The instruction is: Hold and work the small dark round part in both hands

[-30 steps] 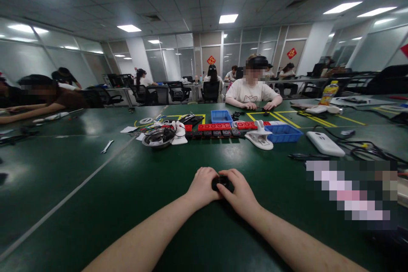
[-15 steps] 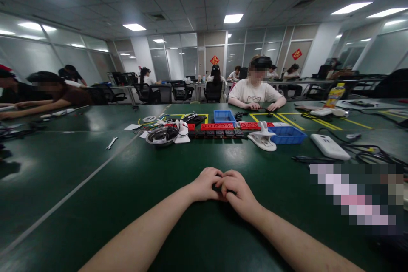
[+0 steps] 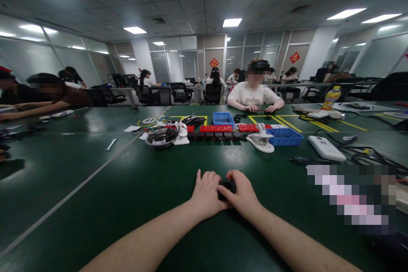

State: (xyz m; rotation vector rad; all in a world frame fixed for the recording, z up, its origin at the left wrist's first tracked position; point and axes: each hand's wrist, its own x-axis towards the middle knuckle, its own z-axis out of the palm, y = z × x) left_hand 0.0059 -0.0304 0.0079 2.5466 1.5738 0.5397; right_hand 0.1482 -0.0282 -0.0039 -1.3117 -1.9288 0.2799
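Both hands meet low over the green table. Between them is a small dark object [image 3: 227, 190], black and rounded, mostly covered by fingers, so its kind does not show. My right hand [image 3: 244, 193] curls around its right side, thumb across the near face and forefinger over the top. From the left, my left hand [image 3: 207, 194] closes on it, thumb along the bottom, with one outer finger sticking out away from the others.
Beyond my hands stand a red-and-black row of sockets [image 3: 216, 128], a metal bowl of cables [image 3: 159, 145], white clamps [image 3: 260, 138] and blue bins [image 3: 287, 137]. A wrench [image 3: 111, 145] lies left, a white power bank [image 3: 327, 148] right. A person [image 3: 255, 91] sits opposite.
My fingers have shifted around the dark object, which shows more now. One left outer finger has stretched out, and the right thumb has moved across the object.
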